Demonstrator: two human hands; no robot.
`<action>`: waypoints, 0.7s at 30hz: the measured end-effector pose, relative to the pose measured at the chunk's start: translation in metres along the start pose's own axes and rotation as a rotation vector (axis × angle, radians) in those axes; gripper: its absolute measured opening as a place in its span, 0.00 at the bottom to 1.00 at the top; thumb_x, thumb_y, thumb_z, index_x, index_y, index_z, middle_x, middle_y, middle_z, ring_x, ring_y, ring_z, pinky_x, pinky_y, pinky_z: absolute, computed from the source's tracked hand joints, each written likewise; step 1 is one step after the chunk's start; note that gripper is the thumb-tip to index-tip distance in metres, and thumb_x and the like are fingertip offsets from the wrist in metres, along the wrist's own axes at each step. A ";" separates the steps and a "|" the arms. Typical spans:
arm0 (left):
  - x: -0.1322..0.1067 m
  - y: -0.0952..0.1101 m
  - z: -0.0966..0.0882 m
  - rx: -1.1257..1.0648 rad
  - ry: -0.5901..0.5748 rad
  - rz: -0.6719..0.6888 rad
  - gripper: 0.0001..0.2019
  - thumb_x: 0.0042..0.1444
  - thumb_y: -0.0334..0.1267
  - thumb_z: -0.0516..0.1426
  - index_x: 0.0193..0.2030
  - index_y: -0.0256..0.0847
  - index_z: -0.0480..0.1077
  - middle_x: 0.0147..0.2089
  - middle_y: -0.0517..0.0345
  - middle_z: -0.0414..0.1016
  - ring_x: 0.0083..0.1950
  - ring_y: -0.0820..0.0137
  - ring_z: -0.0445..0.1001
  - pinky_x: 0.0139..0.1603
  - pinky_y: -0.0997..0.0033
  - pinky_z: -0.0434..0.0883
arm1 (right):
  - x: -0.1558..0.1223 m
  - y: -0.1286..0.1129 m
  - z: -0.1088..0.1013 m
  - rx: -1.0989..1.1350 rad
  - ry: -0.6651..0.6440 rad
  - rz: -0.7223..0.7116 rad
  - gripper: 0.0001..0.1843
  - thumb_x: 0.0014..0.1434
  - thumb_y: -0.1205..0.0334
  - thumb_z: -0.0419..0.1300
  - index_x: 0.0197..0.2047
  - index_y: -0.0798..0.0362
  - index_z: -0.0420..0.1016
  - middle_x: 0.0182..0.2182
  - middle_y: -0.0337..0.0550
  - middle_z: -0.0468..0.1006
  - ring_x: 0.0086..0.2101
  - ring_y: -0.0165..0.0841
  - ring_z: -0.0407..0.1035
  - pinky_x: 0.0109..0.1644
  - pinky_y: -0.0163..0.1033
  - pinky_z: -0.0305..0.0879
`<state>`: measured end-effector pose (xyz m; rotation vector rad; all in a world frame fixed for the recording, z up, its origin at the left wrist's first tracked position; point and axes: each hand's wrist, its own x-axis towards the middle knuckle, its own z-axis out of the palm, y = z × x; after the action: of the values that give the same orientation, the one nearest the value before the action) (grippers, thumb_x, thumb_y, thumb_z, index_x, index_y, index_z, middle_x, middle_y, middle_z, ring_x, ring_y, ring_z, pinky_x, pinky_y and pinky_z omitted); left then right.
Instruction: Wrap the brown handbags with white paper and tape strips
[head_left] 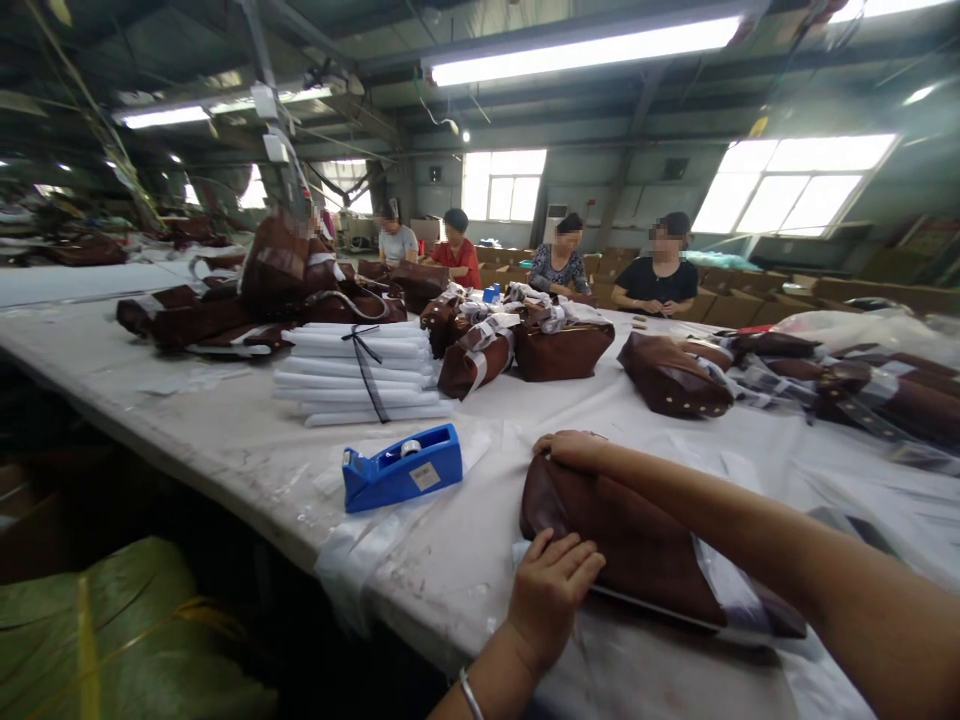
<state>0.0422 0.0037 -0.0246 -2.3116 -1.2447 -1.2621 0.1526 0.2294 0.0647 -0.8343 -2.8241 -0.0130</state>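
Brown bag [637, 540] right of the blue tape dispenser [405, 468].
Head view: my left hand [553, 590] lies, fingers outstretched, on the bag's near side; my right hand [576, 449] curls over its far corner, whether gripping I cannot tell.

There are two hands [553, 588] [574, 449], one touched bag [637, 530], one tied bundle [330, 372] and one near tape dispenser [403, 470].

Pale table [232, 430] | brown bags [637, 535] | blue tape dispenser [401, 478] | tied white bundle [330, 375]
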 end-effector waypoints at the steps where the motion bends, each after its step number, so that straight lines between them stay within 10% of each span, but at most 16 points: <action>1: 0.000 0.000 -0.001 -0.011 0.006 0.000 0.16 0.72 0.35 0.47 0.54 0.48 0.75 0.54 0.60 0.80 0.56 0.70 0.76 0.63 0.58 0.69 | 0.001 -0.001 -0.003 -0.010 -0.044 -0.039 0.17 0.53 0.74 0.60 0.41 0.47 0.84 0.44 0.37 0.84 0.41 0.31 0.77 0.48 0.32 0.68; 11: 0.000 0.000 0.001 0.048 -0.015 0.005 0.15 0.70 0.33 0.49 0.55 0.48 0.74 0.55 0.60 0.79 0.57 0.70 0.76 0.63 0.59 0.69 | -0.008 -0.011 -0.063 -0.215 -0.170 -0.276 0.15 0.56 0.72 0.58 0.46 0.56 0.77 0.60 0.56 0.72 0.64 0.48 0.58 0.70 0.60 0.42; 17: 0.001 0.000 -0.001 0.045 -0.018 0.006 0.16 0.70 0.32 0.49 0.56 0.48 0.74 0.56 0.61 0.79 0.58 0.71 0.75 0.64 0.59 0.69 | -0.006 -0.034 -0.103 -0.246 -0.240 -0.112 0.05 0.54 0.68 0.62 0.36 0.50 0.77 0.30 0.44 0.81 0.39 0.41 0.76 0.60 0.49 0.60; 21: 0.002 0.000 -0.004 0.015 -0.010 0.000 0.17 0.70 0.32 0.48 0.57 0.47 0.74 0.55 0.60 0.79 0.58 0.70 0.75 0.64 0.59 0.68 | -0.020 -0.046 -0.114 -0.222 -0.195 -0.050 0.08 0.54 0.66 0.63 0.38 0.48 0.77 0.33 0.42 0.82 0.37 0.39 0.75 0.51 0.42 0.64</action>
<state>0.0408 0.0024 -0.0209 -2.3102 -1.2529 -1.2392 0.1651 0.1727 0.1754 -0.8512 -3.0679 -0.2719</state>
